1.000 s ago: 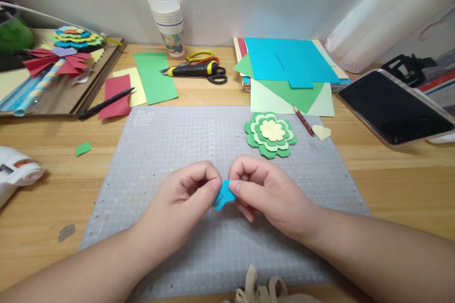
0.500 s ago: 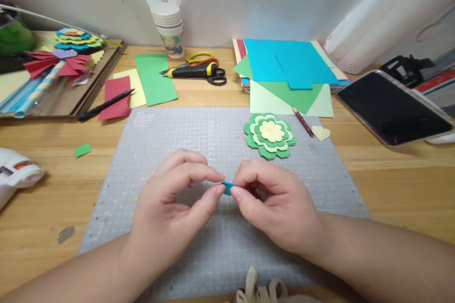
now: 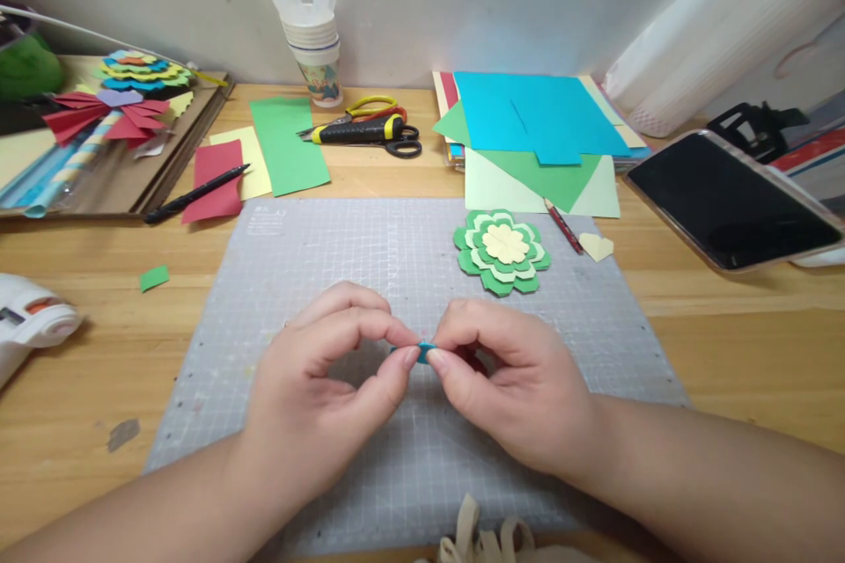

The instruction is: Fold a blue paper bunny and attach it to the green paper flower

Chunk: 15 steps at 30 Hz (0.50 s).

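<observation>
A small piece of blue paper (image 3: 426,353) is pinched between both hands above the grey cutting mat (image 3: 317,246). My left hand (image 3: 330,378) grips its left end between thumb and forefinger, the other fingers curled loosely. My right hand (image 3: 518,378) pinches the right end in the same way. Most of the paper is covered by the fingertips, so its full shape cannot be made out. Just beyond my right hand lies a layered paper flower (image 3: 503,252) in greens with a cream centre.
Behind the mat lie scissors (image 3: 402,142), a yellow-black cutter (image 3: 356,131), green paper (image 3: 289,149) and a stack of coloured paper (image 3: 541,119). A pencil (image 3: 563,226) and cream paper heart (image 3: 597,246) sit at right, near a phone (image 3: 732,202). A white tape dispenser (image 3: 33,321) stands left.
The left fingertips have shifted slightly on the blue paper, which now looks narrower and flatter, with a bit showing behind the left fingers. The right hand stays nearly still.
</observation>
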{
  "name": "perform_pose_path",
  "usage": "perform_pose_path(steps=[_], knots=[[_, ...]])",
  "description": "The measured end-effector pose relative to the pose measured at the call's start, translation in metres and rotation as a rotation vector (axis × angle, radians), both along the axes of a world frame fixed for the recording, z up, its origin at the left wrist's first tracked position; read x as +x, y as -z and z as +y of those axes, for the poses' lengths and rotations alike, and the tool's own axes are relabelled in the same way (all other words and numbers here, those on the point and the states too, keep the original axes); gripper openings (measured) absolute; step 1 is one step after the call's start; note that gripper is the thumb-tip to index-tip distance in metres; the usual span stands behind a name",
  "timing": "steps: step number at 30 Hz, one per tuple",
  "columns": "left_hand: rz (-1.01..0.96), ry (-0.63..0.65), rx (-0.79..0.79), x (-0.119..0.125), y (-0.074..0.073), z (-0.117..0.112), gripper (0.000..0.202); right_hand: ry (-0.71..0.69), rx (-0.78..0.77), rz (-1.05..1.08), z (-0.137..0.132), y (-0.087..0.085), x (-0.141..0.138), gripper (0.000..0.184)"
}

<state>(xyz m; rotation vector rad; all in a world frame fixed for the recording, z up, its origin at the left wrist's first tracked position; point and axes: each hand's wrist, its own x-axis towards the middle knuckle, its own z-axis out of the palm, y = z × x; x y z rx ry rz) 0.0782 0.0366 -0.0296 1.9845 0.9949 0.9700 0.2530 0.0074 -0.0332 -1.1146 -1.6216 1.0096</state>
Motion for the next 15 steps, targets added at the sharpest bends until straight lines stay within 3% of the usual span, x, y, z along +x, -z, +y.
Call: perform_pose_path(steps=[15], knots=[[-0.027, 0.024, -0.048, 0.0, -0.0001, 0.0003, 0.01, -0.011, 0.023, -0.036, 0.002, -0.0001, 0.0001, 0.017]])
